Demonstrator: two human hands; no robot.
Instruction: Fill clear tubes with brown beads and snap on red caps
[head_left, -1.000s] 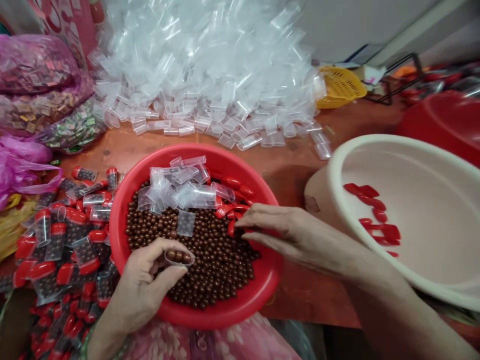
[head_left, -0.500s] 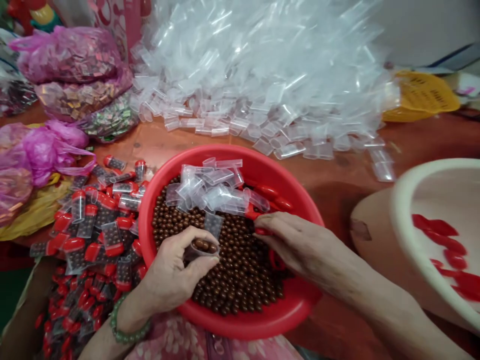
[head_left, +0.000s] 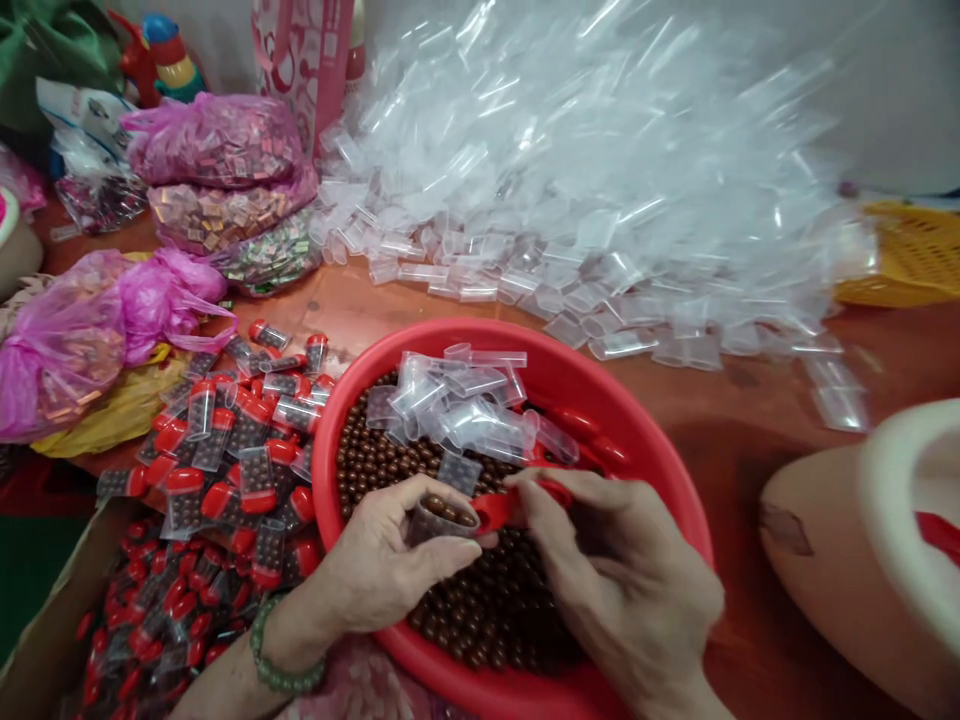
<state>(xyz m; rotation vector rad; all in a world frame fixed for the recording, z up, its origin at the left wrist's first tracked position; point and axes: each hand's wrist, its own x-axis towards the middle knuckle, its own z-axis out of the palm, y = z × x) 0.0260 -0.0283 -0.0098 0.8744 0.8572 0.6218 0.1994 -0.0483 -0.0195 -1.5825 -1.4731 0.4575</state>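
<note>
My left hand [head_left: 409, 560] is closed round a clear plastic tube [head_left: 429, 528] filled with brown balls, its open mouth tilted toward my right hand. In my right hand [head_left: 611, 555] the fingers pinch a red plastic cap [head_left: 499, 510], whose near end is at the tube's mouth. Both hands are over a red basin [head_left: 679, 470]. Inside the basin lie many brown balls [head_left: 397, 450], a heap of clear empty tubes [head_left: 469, 395] and more red caps [head_left: 600, 450], partly hidden by my right hand.
Filled tubes with red caps [head_left: 259, 480] are piled left of the basin. A large heap of clear tubes [head_left: 585, 200] covers the back of the table. Pink bags [head_left: 217, 150] stand at the left. A cream bucket [head_left: 817, 500] stands at the right, a yellow basket [head_left: 907, 250] behind it.
My right hand has risen from the caps in the basin to the tube's mouth with a red cap. The left hand still holds the tube. The view has shifted left.
</note>
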